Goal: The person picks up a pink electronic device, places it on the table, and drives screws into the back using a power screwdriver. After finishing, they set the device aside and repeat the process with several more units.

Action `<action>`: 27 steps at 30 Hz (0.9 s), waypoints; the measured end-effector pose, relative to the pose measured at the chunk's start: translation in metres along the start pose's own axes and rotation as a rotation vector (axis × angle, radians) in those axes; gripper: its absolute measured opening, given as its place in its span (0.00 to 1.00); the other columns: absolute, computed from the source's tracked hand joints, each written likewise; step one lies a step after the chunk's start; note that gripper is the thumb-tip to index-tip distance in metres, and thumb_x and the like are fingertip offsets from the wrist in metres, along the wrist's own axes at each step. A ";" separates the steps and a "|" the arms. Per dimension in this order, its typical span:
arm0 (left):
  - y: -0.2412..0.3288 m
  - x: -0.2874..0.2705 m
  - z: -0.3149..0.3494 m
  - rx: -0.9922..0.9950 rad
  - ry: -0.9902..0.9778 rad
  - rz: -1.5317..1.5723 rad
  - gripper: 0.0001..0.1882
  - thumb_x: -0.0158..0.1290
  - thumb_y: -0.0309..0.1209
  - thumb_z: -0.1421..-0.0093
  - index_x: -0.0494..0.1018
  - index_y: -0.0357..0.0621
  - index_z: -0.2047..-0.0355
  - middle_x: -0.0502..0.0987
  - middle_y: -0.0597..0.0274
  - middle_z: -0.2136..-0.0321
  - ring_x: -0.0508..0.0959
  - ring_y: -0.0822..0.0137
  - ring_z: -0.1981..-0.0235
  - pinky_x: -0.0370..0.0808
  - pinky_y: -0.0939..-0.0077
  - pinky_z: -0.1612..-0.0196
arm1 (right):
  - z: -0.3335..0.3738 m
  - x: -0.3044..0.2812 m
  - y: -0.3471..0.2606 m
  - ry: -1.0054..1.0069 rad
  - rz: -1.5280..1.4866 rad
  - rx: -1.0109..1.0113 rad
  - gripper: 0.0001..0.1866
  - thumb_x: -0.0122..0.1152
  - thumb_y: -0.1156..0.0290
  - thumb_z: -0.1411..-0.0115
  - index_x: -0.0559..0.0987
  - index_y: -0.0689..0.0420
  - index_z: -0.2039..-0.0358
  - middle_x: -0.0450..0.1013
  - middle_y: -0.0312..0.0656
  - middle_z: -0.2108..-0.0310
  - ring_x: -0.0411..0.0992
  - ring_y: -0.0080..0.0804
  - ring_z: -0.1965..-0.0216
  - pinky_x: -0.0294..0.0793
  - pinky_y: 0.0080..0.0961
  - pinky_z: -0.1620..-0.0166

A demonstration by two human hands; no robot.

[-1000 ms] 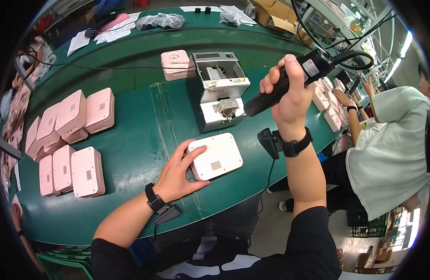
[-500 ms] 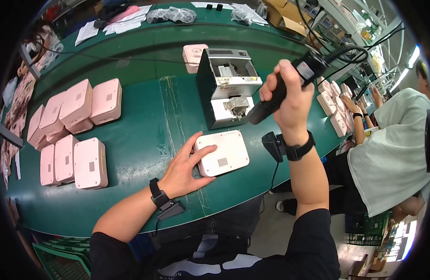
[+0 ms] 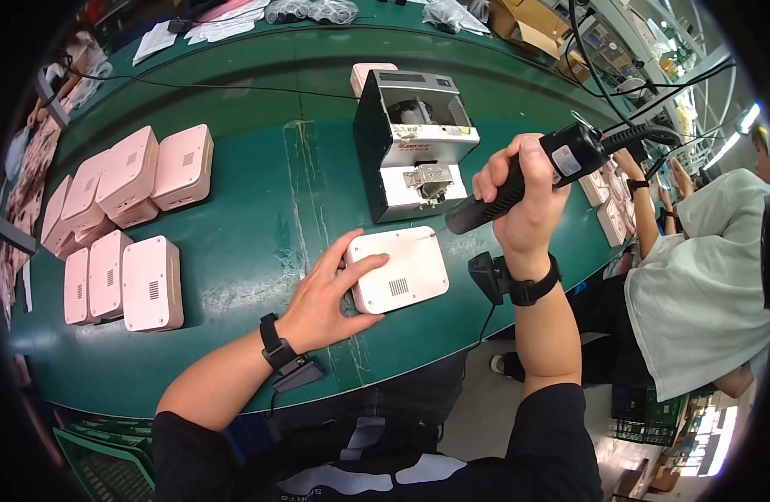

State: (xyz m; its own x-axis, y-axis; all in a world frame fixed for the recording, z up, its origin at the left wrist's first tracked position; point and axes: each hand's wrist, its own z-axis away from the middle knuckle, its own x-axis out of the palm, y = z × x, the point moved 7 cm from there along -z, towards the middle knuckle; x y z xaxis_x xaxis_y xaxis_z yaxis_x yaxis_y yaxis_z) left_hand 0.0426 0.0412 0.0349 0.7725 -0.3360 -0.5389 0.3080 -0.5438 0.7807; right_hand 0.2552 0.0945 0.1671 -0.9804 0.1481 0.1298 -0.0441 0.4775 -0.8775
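A pink plastic box point(image 3: 411, 269) lies with its vented, screw-holed face up on the green table. My left hand point(image 3: 322, 297) grips its left side, index finger on the face and thumb along the near edge. A black electric screwdriver point(image 3: 503, 199) is wrapped in my right hand point(image 3: 525, 197). It slants down to the left, its thin bit reaching toward the box's far right corner; I cannot tell whether the tip touches. Just behind the box stands a black and silver screw feeder point(image 3: 420, 151).
Several similar pink boxes point(image 3: 153, 284) stand in groups at the left, some stacked. Another pink box point(image 3: 373, 74) sits behind the feeder. At the right a co-worker in a pale shirt point(image 3: 694, 276) handles more boxes. Black cables point(image 3: 602, 79) hang at the upper right.
The screwdriver's tip has come from beside the feeder down to the box's far right corner, my right hand lowering with it. My left hand keeps its hold. The view has shifted slightly.
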 end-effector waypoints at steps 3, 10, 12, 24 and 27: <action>0.000 0.000 0.000 -0.015 -0.002 0.003 0.40 0.70 0.31 0.58 0.69 0.57 0.42 0.56 0.46 0.36 0.70 0.44 0.44 0.75 0.58 0.46 | 0.000 -0.002 0.003 0.010 -0.044 0.016 0.12 0.53 0.62 0.35 0.69 0.58 0.68 0.66 0.40 0.82 0.64 0.28 0.84 0.68 0.30 0.77; 0.002 0.000 -0.003 -0.008 0.017 -0.015 0.40 0.70 0.31 0.59 0.69 0.54 0.43 0.58 0.47 0.37 0.73 0.48 0.48 0.74 0.60 0.47 | -0.001 0.008 0.001 -0.046 0.013 -0.040 0.12 0.54 0.63 0.35 0.69 0.58 0.68 0.66 0.40 0.82 0.65 0.28 0.85 0.68 0.29 0.77; 0.002 0.001 -0.002 -0.063 0.008 0.031 0.39 0.69 0.30 0.59 0.69 0.57 0.43 0.58 0.47 0.38 0.70 0.44 0.44 0.74 0.57 0.45 | -0.004 0.010 -0.004 -0.039 0.042 -0.022 0.12 0.54 0.63 0.36 0.70 0.58 0.68 0.66 0.40 0.82 0.65 0.28 0.84 0.68 0.29 0.77; 0.005 0.012 -0.017 0.035 -0.062 0.008 0.40 0.68 0.32 0.58 0.68 0.59 0.42 0.59 0.48 0.39 0.69 0.44 0.44 0.73 0.57 0.44 | -0.039 0.010 -0.016 0.070 -0.023 -0.036 0.13 0.53 0.61 0.34 0.70 0.59 0.67 0.65 0.39 0.82 0.65 0.28 0.84 0.67 0.29 0.76; 0.005 0.014 -0.019 0.068 -0.033 0.003 0.39 0.69 0.31 0.59 0.70 0.57 0.43 0.60 0.50 0.40 0.73 0.48 0.48 0.74 0.60 0.46 | -0.034 0.012 -0.012 0.033 -0.005 0.037 0.14 0.51 0.60 0.33 0.70 0.59 0.66 0.65 0.39 0.82 0.64 0.28 0.84 0.67 0.29 0.76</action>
State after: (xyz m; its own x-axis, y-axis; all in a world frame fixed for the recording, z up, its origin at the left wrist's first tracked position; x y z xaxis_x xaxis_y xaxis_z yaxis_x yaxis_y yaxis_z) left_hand 0.0653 0.0484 0.0377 0.7542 -0.3623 -0.5477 0.2668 -0.5931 0.7597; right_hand 0.2503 0.1206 0.1947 -0.9734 0.1744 0.1483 -0.0563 0.4455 -0.8935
